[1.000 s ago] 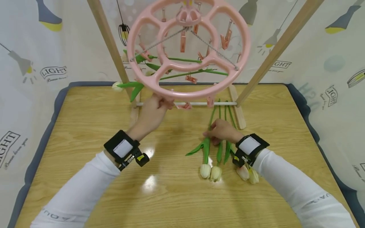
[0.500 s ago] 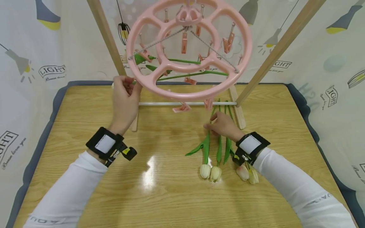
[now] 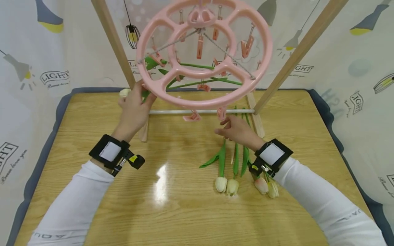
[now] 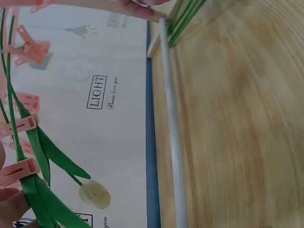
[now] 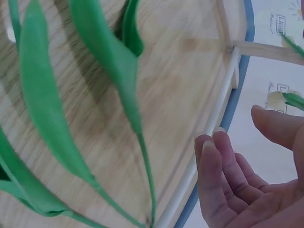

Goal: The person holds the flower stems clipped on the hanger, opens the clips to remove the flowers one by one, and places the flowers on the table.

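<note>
My left hand (image 3: 133, 106) is at the left side of a round pink clip hanger (image 3: 203, 103). In the left wrist view, its thumb and fingers lie on either side of a pink clothespin (image 4: 21, 170), which is clamped on a tulip's green stem just above the leaves (image 4: 45, 204). Other tulips hang sideways under the ring; a cream tulip head (image 4: 95, 194) shows there. My right hand (image 3: 238, 131) hovers over the stems of several tulips (image 3: 221, 184) on the table. Its thumb and fingers (image 5: 216, 166) are apart, holding nothing.
A wooden frame with slanting posts (image 3: 295, 61) and a white crossbar (image 3: 184, 111) stands at the table's back edge. More pink clothespins (image 3: 247, 47) dangle from the hanger. A lamp-print cloth (image 3: 354, 41) covers the wall behind the wooden table (image 3: 184, 212).
My left hand has moved left, from the hanger's front rim to the clipped tulip. The right hand has lifted off the stems and shifted slightly toward the crossbar. The hanging clothespins have swayed.
</note>
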Demonstrator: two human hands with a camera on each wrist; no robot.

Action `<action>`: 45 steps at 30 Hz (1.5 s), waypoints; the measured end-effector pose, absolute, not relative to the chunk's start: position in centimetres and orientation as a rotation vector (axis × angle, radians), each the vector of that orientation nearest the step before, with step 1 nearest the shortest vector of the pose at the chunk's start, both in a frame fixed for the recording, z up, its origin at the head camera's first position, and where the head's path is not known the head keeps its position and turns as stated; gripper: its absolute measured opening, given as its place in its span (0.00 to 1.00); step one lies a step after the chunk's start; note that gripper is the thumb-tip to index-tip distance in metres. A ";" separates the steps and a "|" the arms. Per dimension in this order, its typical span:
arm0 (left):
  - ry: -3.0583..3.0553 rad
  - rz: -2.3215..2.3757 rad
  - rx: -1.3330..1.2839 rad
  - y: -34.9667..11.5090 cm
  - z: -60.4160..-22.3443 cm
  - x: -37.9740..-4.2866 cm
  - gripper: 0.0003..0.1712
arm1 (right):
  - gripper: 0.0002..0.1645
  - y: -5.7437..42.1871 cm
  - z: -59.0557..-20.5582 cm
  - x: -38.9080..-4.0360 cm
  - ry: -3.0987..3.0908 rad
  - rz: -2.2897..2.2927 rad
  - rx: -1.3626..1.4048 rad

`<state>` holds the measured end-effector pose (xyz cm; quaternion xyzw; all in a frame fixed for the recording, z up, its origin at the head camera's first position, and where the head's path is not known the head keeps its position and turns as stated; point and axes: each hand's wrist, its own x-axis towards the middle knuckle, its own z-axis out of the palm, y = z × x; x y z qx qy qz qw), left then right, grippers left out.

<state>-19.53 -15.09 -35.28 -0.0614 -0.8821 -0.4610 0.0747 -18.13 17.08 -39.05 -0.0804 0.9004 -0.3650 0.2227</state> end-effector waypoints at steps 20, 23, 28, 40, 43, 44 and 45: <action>-2.796 -1.432 -0.377 -14.4 -34.1 -19.1 0.26 | 0.24 15.9 -38.3 -17.7 2.575 -0.983 -0.412; -2.812 -1.468 -0.429 -14.2 -34.2 -19.0 0.30 | 0.25 15.7 -38.2 -17.8 2.548 -1.007 -0.473; -2.811 -1.448 -0.525 -13.6 -34.5 -18.9 0.33 | 0.28 15.2 -38.1 -17.8 2.577 -1.010 -0.608; -2.899 -1.310 -0.507 -12.0 -34.5 -18.3 0.14 | 0.26 13.1 -37.0 -16.9 2.780 -0.947 -0.982; -2.887 -1.275 -0.545 -11.5 -34.4 -18.1 0.14 | 0.22 12.7 -36.8 -16.9 2.874 -0.926 -1.058; -2.889 -1.261 -0.559 -11.3 -34.4 -18.1 0.12 | 0.21 12.6 -36.8 -16.9 2.914 -0.911 -1.088; -2.895 -1.252 -0.570 -11.1 -34.3 -18.0 0.11 | 0.20 12.4 -36.7 -16.9 2.953 -0.895 -1.112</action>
